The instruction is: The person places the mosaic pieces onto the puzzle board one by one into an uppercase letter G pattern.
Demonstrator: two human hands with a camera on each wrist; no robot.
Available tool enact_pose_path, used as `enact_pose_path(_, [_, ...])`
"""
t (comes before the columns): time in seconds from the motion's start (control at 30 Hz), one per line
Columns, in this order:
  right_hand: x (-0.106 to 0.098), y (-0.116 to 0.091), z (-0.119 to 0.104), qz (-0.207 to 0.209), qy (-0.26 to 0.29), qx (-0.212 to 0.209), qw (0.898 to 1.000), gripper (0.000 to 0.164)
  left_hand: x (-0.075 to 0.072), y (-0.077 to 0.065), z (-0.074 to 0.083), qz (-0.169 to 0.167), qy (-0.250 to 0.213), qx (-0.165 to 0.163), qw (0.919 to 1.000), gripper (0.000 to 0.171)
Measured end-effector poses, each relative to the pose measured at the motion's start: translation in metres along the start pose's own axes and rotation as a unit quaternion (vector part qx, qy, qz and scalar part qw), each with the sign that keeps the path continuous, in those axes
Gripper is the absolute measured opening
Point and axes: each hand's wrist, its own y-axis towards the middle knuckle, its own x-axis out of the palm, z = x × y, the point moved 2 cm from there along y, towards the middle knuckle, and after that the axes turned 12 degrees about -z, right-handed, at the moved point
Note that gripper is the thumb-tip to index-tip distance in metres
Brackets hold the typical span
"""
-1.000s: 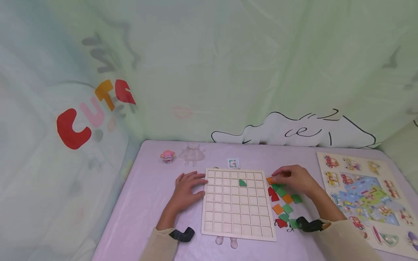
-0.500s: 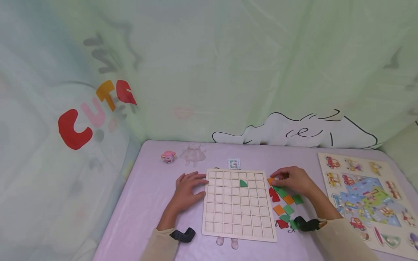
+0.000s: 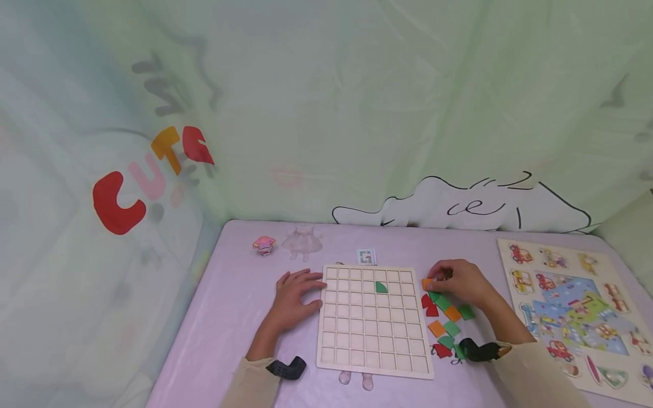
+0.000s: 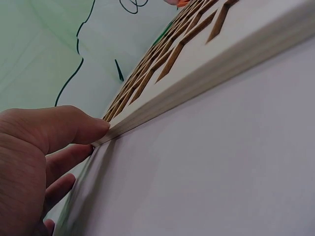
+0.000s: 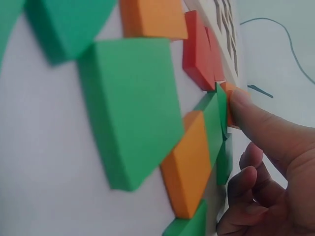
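My left hand (image 3: 292,299) rests at the left edge of a wooden grid board (image 3: 358,327), its fingers spread and its thumb touching the side. In the left wrist view the thumb (image 4: 74,129) meets the board's rim. One green quarter-round tile (image 3: 381,288) lies in a square near the board's top. Off the board's upper right side, my right hand (image 3: 465,281) pinches a small orange tile (image 3: 426,284). Its thumb (image 5: 261,120) lies over that tile in the right wrist view. Just below are red tiles (image 3: 432,310) and several green tiles (image 5: 135,108).
A small picture card (image 3: 366,256) lies behind the board. Farther left stands a pink-topped figurine (image 3: 264,245). A vehicle picture puzzle (image 3: 541,266) covers the table's right side. Fabric walls (image 3: 326,113) enclose the table (image 3: 204,328) at the back and sides.
The right hand and the orange tile have shifted slightly right, away from the board. The left hand stays at the board's edge, and the green tile keeps its square.
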Motion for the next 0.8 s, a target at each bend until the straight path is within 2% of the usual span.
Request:
enact_pose_path(0.47, [-0.003, 0.003, -0.001, -0.017, 0.020, -0.005, 1.000, 0.024, 0.002, 0.000, -0.003, 0.003, 0.001, 0.000, 1.0000, 0.036])
enact_pose_path(0.8, [0.001, 0.008, -0.012, -0.012, 0.028, -0.010, 0.999, 0.022, 0.004, 0.002, -0.008, -0.001, 0.014, -0.001, 0.9999, 0.036])
